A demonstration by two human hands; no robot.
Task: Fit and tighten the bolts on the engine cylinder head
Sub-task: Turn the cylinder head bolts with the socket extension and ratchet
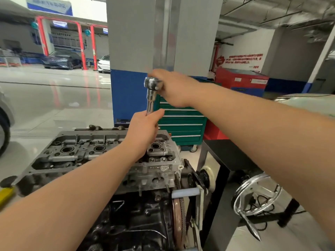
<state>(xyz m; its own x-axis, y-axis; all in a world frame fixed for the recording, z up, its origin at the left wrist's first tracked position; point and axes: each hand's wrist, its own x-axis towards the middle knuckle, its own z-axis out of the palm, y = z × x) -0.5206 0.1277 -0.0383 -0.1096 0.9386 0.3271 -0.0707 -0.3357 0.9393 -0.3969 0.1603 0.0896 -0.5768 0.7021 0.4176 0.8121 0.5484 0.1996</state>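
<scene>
Cylinder head (101,156) grey, open bores, ratchet (152,91) upright above

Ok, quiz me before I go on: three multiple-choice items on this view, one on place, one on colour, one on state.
1. Where does the left hand grip the extension bar?
A. low on it, above the cylinder head
B. at its top
C. nowhere

2. What colour is the drawer cabinet?
A. yellow
B. green
C. white

3. How is the right hand?
A. flat and empty
B. resting on the engine
C. gripping the ratchet

Answers: 1 A, its fingers wrap the bar's lower end. 2 B, its drawer fronts are green. 3 C, its fingers curl by the ratchet head.
</scene>
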